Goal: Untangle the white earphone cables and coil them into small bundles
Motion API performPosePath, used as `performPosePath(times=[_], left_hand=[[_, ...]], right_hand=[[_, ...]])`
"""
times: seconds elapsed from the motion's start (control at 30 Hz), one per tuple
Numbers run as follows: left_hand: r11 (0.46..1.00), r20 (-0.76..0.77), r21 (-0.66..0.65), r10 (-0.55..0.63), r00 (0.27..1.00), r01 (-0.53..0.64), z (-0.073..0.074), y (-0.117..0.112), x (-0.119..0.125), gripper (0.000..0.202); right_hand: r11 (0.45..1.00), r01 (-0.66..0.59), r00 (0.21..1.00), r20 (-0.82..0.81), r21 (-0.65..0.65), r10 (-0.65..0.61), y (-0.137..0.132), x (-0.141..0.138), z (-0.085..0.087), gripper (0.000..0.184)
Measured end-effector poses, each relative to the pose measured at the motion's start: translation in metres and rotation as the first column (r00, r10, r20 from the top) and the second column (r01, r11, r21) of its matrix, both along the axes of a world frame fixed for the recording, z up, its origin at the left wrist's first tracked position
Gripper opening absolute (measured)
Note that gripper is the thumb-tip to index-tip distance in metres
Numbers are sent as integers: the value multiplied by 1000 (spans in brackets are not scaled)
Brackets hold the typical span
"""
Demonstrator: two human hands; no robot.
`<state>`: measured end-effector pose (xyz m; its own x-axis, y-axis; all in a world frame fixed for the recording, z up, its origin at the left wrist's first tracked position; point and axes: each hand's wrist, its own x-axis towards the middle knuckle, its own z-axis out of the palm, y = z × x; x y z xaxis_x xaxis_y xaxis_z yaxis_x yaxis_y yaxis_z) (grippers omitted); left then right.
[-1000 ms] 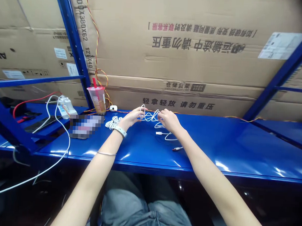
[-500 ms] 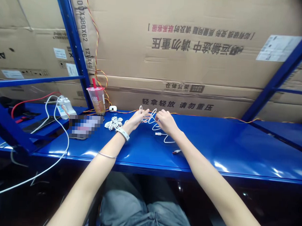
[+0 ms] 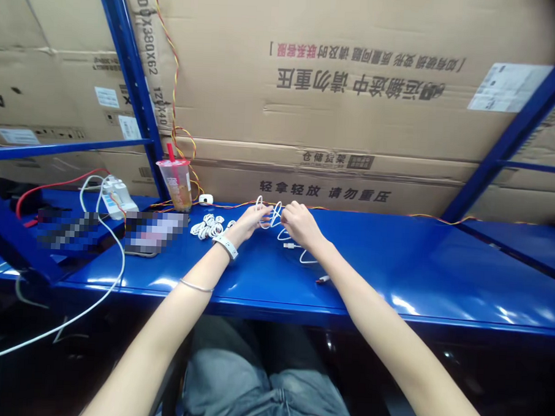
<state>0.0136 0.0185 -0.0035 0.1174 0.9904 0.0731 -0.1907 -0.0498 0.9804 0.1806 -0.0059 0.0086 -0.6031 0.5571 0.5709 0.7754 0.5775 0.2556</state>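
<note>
A white charging cable (image 3: 276, 215) runs in loops between my two hands, above the blue shelf (image 3: 395, 256). My left hand (image 3: 252, 221) is closed around some of the loops, its fingers pointing right. On the other side, my right hand (image 3: 301, 222) pinches the cable, knuckles up; the fingertips are partly hidden. A white USB plug (image 3: 289, 246) lies on the shelf below my right hand, and a second plug (image 3: 323, 279) with a dark reddish end rests by my right forearm. Bundled white cables (image 3: 207, 227) lie just left of my left hand.
A drink cup (image 3: 176, 184) with a red straw stands at the back left, beside a small white device (image 3: 206, 199). A phone (image 3: 152, 236) and a white power strip (image 3: 120, 198) lie further left. Large cardboard boxes (image 3: 354, 125) back the shelf; blue posts (image 3: 131, 85) flank it.
My right hand has moved slightly left, closer to my left hand, and the cable loops between them are drawn nearer together. The view has shifted a little.
</note>
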Motion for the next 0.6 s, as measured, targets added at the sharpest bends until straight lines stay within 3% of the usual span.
performPosePath(times=[0.1, 0.2, 0.27, 0.43, 0.6], left_hand=[[999, 132, -12, -28, 991, 30, 5, -1, -3, 26], [1000, 192, 19, -2, 981, -2, 7, 1, -4, 30], [998, 202, 59, 13, 979, -25, 7, 2, -4, 33], [978, 123, 207, 9, 992, -34, 4, 4, 0, 39], [938, -25, 346, 1, 1000, 8, 2, 0, 7, 47]], right_hand=[[988, 144, 985, -82, -59, -149, -3, 2, 2, 13], [919, 344, 908, -182, -191, -378, -5, 6, 2, 16], [885, 389, 860, -245, -256, -448, -2, 10, 2, 16], [949, 163, 860, -433, -269, -271, 10, 12, -4, 6], [965, 3, 883, -452, -261, -124, 7, -1, -9, 2]])
